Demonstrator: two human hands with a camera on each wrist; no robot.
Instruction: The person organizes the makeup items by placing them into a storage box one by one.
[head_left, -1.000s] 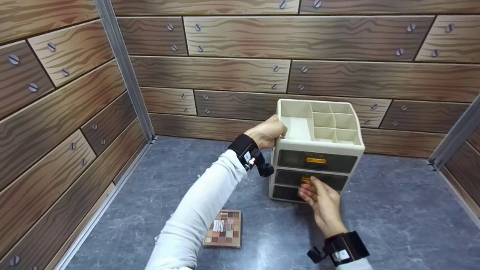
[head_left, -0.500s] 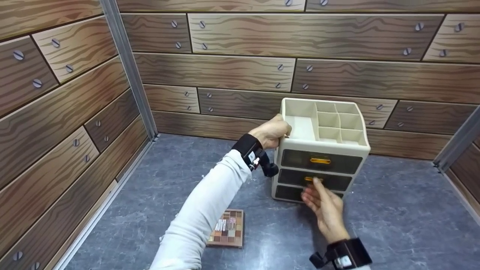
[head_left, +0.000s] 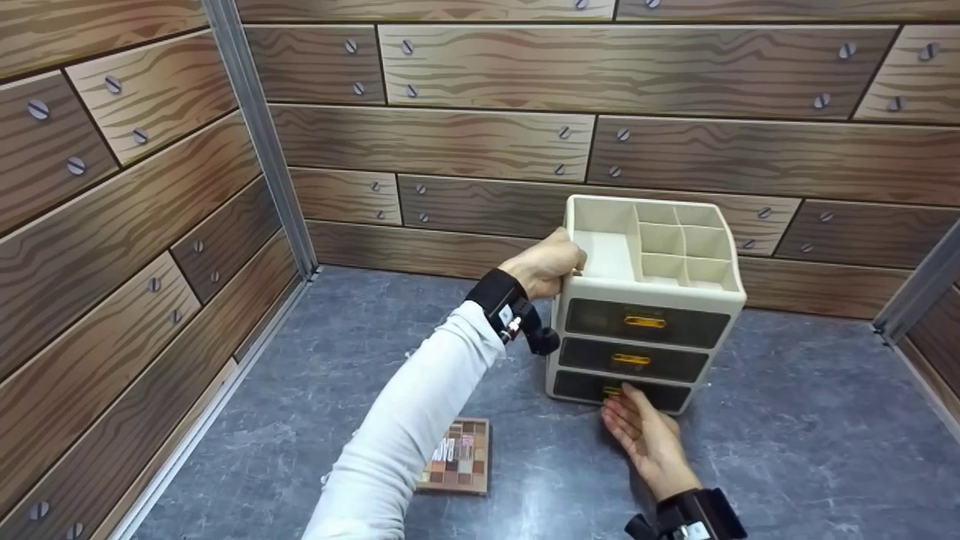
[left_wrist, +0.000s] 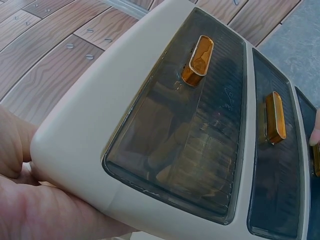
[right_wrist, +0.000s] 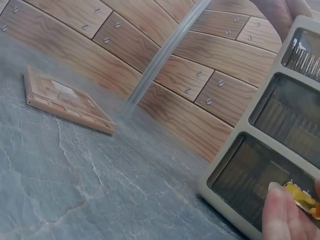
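A cream desktop drawer organizer stands upright with dark see-through drawers and orange-yellow handles; its top is divided into small compartments. My left hand grips its upper left rim, the fingertips over the edge. At the bottom drawer, my right hand has its thumb and fingers at the small yellow handle, pinching it in the right wrist view. All the drawers sit flush in the frame. The left wrist view shows the top drawer close up, with the right thumb at the far edge.
A flat eyeshadow palette lies on the grey marbled surface, partly behind the left sleeve. Wood-patterned walls enclose the back and sides, with a metal corner strip at the left.
My right hand has moved down from the middle drawer's handle to the bottom drawer's handle. My left hand keeps its grip on the rim. The head view has shifted slightly.
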